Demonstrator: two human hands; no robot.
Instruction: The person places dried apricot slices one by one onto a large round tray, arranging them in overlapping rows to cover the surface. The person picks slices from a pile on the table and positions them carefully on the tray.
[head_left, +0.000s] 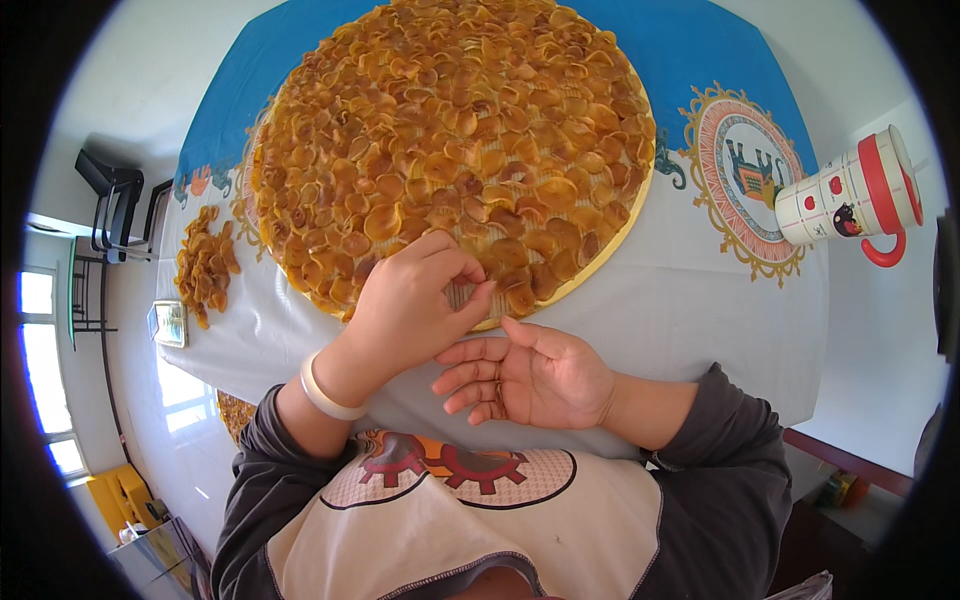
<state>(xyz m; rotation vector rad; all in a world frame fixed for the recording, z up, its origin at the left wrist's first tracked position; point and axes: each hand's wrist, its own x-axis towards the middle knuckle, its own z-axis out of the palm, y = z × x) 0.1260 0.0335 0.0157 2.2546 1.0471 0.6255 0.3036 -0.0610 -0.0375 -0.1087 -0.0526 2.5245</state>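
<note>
A large round woven tray (609, 268) lies on the table, covered with thin brown-orange dried slices (450, 112). My left hand (416, 300), with a pale bangle at the wrist, is over the tray's near edge, thumb and forefinger brought together; whether a slice is between them cannot be told. Ribbed tray surface shows beneath its fingers. My right hand (536, 375) is just off the near rim, palm up, fingers spread and slightly curled, with nothing seen in it.
A loose pile of slices (206, 262) lies on the tablecloth (720, 322) at the left, beside a small rectangular item (169, 323). A white cup with red lid and handle (847, 195) is at the right. Dark chairs (112, 187) are beyond the left edge.
</note>
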